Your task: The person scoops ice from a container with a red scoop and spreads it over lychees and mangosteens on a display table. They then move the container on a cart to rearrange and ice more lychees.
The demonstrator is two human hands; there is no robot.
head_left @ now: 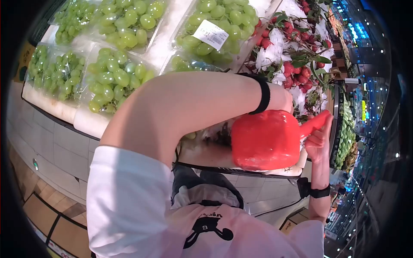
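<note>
1. nearest to us is a white t-shirt [129,202] with a black print, filling the bottom of the view.
2. the right hand [317,139] comes up at the right side, a black strap [316,191] on its wrist. its fingers are curled tight round the handle of a red scoop [266,139].
3. the red scoop hangs just over the front edge of the surface [56,111], its bowl lying between the two hands and its handle pointing up and to the right.
4. the left arm crosses the view from the left shoulder, with a black wristband [264,94] on it. the left hand [285,98] sits just above the scoop's bowl and is mostly hidden behind it — we cannot tell whether it is spread or gripping.
5. behind the arm, on the surface, lie wrapped packs of green grapes [116,77]. one pack bears a white label [211,34].
6. farther right — red fruit [297,69] with green leaves, on white bedding.
7. farthest off, at the right edge, we see a dim aisle dotted with blue lights [365,43].
</note>
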